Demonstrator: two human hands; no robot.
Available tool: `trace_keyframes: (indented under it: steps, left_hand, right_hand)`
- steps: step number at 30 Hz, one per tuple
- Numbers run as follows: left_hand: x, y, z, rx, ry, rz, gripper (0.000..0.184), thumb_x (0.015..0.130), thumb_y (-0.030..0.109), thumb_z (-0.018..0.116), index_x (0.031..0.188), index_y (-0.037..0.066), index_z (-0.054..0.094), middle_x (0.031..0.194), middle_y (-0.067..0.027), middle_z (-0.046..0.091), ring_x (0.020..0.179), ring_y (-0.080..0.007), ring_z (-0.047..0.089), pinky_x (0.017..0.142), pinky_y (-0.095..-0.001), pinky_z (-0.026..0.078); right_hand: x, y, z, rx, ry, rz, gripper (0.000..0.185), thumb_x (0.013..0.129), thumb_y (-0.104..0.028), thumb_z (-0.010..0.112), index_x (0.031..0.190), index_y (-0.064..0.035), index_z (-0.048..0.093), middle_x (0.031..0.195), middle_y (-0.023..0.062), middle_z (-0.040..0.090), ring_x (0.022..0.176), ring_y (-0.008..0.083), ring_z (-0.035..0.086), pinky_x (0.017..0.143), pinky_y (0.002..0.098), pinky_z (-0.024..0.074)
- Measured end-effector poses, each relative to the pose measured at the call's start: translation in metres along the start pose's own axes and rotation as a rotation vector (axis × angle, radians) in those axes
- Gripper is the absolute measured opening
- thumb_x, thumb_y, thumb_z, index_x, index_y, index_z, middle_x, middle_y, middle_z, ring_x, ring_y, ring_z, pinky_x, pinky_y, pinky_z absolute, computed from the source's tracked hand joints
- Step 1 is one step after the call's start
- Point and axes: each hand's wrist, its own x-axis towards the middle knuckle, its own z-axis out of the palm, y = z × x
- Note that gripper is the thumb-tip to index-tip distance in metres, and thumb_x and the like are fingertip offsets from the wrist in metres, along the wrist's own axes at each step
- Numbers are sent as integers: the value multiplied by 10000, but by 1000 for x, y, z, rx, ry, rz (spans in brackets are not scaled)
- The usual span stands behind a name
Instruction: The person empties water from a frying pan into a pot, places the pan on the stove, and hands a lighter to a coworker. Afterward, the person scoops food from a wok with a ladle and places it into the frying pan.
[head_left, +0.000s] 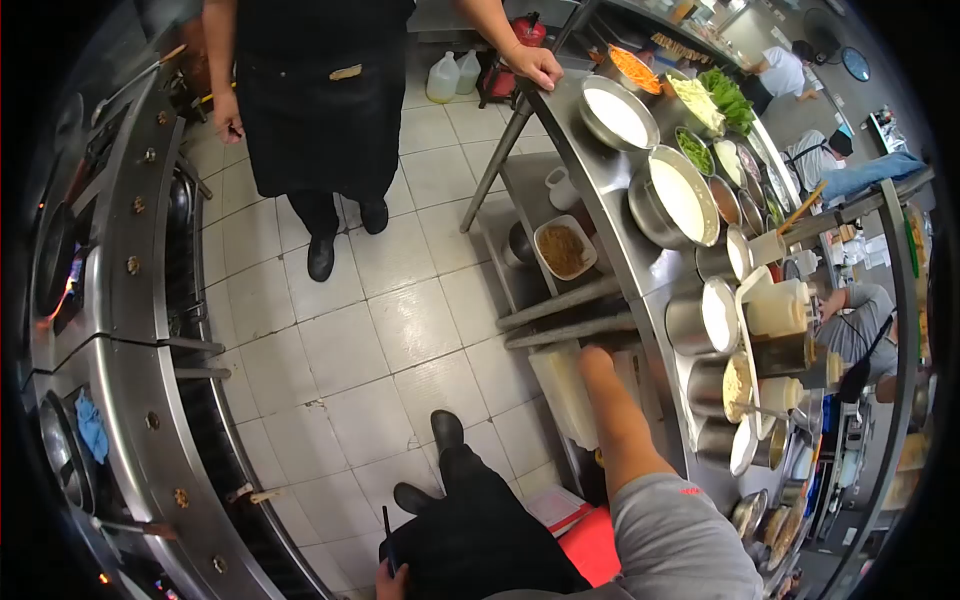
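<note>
A slim dark stick-like tool was shown near the bottom edge of the head view, gripped in the person's left hand, with the fingers closed around its lower part; its exact kind could not be told. The right forearm, bare below a grey sleeve, was extended under the edge of a steel counter, beside a pale container on the lower level. The right hand was hidden there, so it could not be told how far it was opened or whether anything was held.

On the counter, a large steel bowl and a smaller bowl were filled with something white, and shredded orange food and leafy greens were set out at the far end. A white tub of brown food was kept on the shelf below. The counter's corner was touched by a co-worker's hand. Across the tiled floor, a blue cloth was placed on the stove, and a flame was seen beside a dark pan.
</note>
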Motion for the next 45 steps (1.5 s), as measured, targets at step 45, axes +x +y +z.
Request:
trace_keyframes:
  steps: [45]
  left_hand:
    - [-17,85,7,-43,-37,-215,306,840,216,595,1084,71,481,616,-21,502,466,-110,459,427,-252,389]
  right_hand:
    - [-23,-11,-30,47,228,-133,212,816,-132,464,942,-24,596,946,136,598,782,271,631,666,350,516]
